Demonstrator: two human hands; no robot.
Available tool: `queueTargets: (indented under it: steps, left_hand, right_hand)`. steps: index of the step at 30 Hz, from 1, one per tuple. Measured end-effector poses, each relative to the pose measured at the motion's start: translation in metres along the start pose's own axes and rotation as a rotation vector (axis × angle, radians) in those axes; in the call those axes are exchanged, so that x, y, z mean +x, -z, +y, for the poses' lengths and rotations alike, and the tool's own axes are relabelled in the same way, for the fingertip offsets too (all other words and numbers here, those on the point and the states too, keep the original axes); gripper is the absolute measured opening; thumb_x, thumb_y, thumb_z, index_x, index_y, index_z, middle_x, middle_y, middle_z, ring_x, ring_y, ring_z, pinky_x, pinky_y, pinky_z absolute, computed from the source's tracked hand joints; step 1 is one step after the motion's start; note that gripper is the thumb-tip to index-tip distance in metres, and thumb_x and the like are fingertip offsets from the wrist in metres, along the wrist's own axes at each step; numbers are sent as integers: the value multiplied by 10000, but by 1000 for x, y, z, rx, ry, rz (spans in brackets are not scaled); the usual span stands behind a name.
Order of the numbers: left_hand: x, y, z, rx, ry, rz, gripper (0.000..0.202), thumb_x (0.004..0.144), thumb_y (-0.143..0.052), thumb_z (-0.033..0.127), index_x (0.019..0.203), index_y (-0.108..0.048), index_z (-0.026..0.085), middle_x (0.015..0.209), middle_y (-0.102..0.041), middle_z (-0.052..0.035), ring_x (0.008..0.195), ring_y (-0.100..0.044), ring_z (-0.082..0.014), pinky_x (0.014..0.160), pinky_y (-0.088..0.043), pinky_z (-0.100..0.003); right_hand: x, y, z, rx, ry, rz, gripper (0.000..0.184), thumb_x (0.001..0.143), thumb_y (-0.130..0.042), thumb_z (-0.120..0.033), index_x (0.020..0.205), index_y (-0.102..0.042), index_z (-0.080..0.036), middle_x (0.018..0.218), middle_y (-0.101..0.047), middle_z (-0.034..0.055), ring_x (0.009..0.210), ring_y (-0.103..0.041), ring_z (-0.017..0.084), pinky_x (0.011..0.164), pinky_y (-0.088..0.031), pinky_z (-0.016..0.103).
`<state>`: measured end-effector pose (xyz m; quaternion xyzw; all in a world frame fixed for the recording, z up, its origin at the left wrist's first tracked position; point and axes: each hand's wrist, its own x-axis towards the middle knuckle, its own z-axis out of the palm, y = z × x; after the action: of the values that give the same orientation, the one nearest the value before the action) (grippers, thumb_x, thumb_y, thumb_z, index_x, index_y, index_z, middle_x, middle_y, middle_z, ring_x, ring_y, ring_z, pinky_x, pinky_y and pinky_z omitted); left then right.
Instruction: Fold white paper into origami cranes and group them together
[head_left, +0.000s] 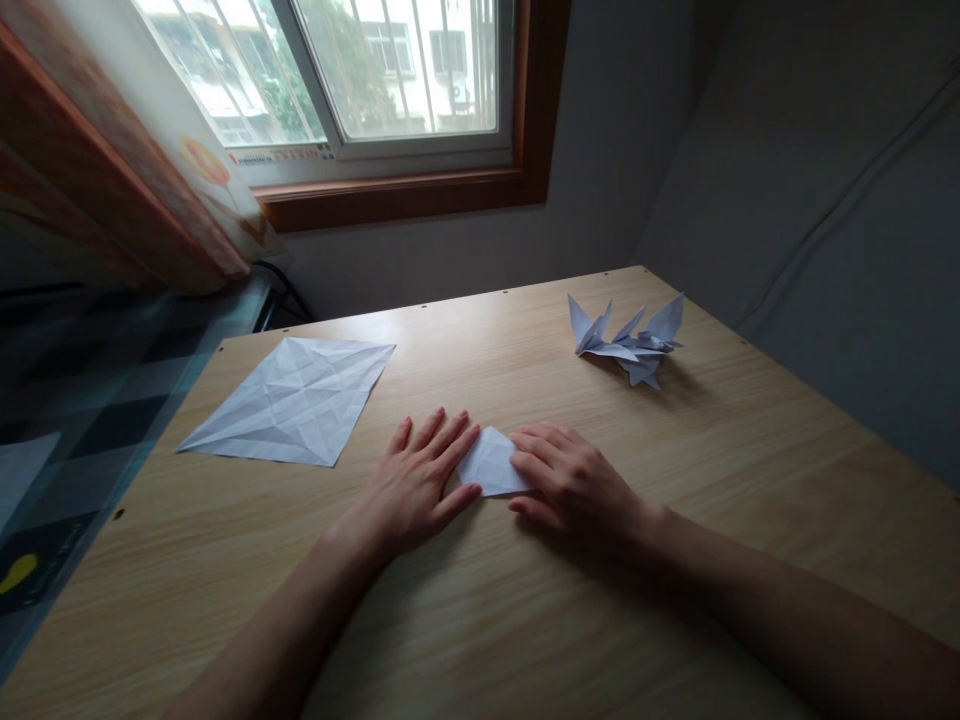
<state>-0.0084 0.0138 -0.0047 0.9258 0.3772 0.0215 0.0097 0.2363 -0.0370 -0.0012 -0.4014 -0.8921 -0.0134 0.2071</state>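
Note:
A small folded piece of white paper (491, 465) lies on the wooden table between my two hands. My left hand (420, 480) rests flat with its fingers spread, the index finger and thumb touching the paper's left edge. Over the paper's right side curl the fingers of my right hand (574, 475), held close together, with the thumb lower down near the front edge. Part of the paper is hidden under these fingers.
A creased white paper sheet (300, 400) lies at the table's left. Folded paper figures (630, 340) with pointed tips stand at the back right. Beyond the wooden table (465, 620) are a window (405, 70), a curtain (135, 150) and a checked surface (82, 400).

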Motion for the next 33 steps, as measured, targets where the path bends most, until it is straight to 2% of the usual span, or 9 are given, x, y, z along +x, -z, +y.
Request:
queueTargets:
  steps: [3,6,8,9,12,14,18,24,33]
  left_hand:
    - [0,0,0,16,53,96,669,911,-430,582,1471,-363,222,1545,-346,-130,1423,-285,-369,1094,-264,-593]
    - [1,2,-1,37,119,290,570,911,-494,475,1397,-460,179,1495,-412,-173,1373,-362,-373,1067,-322,-567]
    - [2,3,-1,24,69,378,431,921,-499,332,1324,-529,182,1428,-496,-162,1303,-455,-330,1029,-386,-507]
    - [2,4,-2,6,1,391,368,917,-491,263,1270,-569,194,1378,-550,-142,1251,-507,-297,1000,-416,-468]
    - [2,7,-1,-88,-224,331,310,864,-480,145,1119,-643,218,1213,-673,-73,1096,-606,-224,925,-455,-391]
    - [2,9,0,-152,-281,276,339,812,-491,137,1104,-645,212,1175,-693,-59,1071,-617,-219,921,-454,-389]
    - [2,12,0,-217,-290,211,430,757,-513,182,1173,-622,196,1239,-663,-77,1140,-593,-245,962,-442,-417]
    - [2,11,-2,-254,-288,227,389,788,-518,219,1158,-636,199,1227,-669,-88,1147,-597,-245,958,-450,-416]
    - [5,5,-2,-250,-232,386,168,891,-526,201,948,-683,214,1038,-726,-55,962,-640,-190,844,-488,-352]
  right_hand:
    - [1,1,-4,83,8,-74,331,918,-553,-431,1008,-623,-120,1134,-646,162,1085,-545,276,972,-403,416]
    - [0,7,-10,128,-42,-104,362,907,-556,-475,991,-639,-133,983,-662,133,973,-562,268,888,-429,414]
    - [0,9,-12,171,-16,-119,315,896,-579,-422,1021,-643,-140,937,-663,112,931,-561,254,866,-431,402]
    - [-1,9,-12,194,6,-122,281,886,-588,-365,1053,-639,-144,936,-666,103,924,-561,246,868,-430,398]
    - [-1,6,-7,236,23,-92,359,815,-594,-207,1167,-608,-140,1032,-670,111,964,-557,245,899,-419,404]
    - [-1,3,-2,247,-4,-75,444,780,-596,-175,1222,-586,-134,1147,-645,132,1048,-538,264,940,-401,423]
    - [0,-1,5,284,-53,-85,398,839,-589,-216,1230,-588,-144,1223,-620,126,1142,-506,261,1006,-360,430]
    - [0,-1,7,340,-94,-66,314,879,-592,-237,1180,-634,-160,1202,-651,106,1123,-536,243,1006,-354,422]
    - [4,-6,10,389,-204,13,167,890,-585,-214,971,-727,-180,1097,-706,76,1052,-584,240,948,-373,429]
